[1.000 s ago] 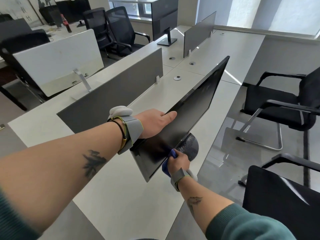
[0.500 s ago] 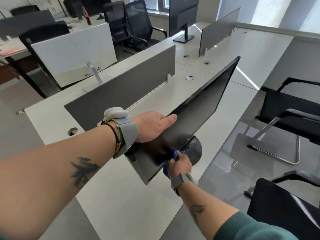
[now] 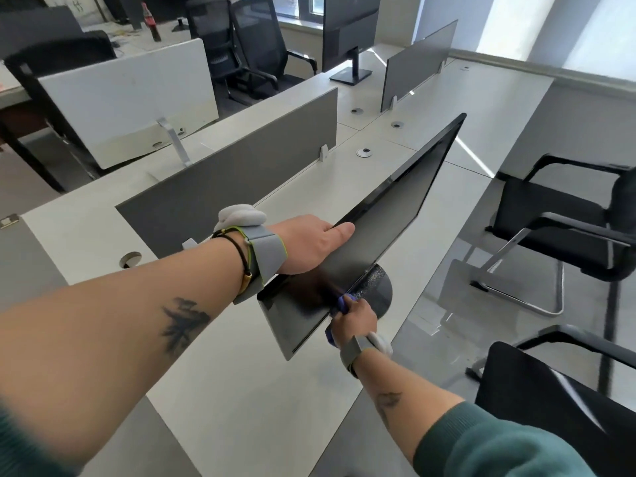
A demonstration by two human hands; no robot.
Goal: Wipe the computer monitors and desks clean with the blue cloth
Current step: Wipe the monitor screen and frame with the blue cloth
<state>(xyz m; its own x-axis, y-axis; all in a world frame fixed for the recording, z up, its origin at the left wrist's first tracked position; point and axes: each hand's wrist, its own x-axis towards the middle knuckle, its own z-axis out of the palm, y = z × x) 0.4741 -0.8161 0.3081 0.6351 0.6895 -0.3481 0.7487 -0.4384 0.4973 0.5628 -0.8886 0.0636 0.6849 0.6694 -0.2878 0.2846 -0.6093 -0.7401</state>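
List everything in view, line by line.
near monitor: one, black, tilted, near desk
blue cloth: one, blue, at its lower edge
desks: joined row, pale grey, centre
dividers: two, grey, upright between desks
far monitor: one, black, far desk
white monitor: one, white back, left desk
chairs: two black at right, more beyond
bottle: one, dark, red label, far left
left hand: one, holds near monitor's top edge
right hand: one, grips the blue cloth
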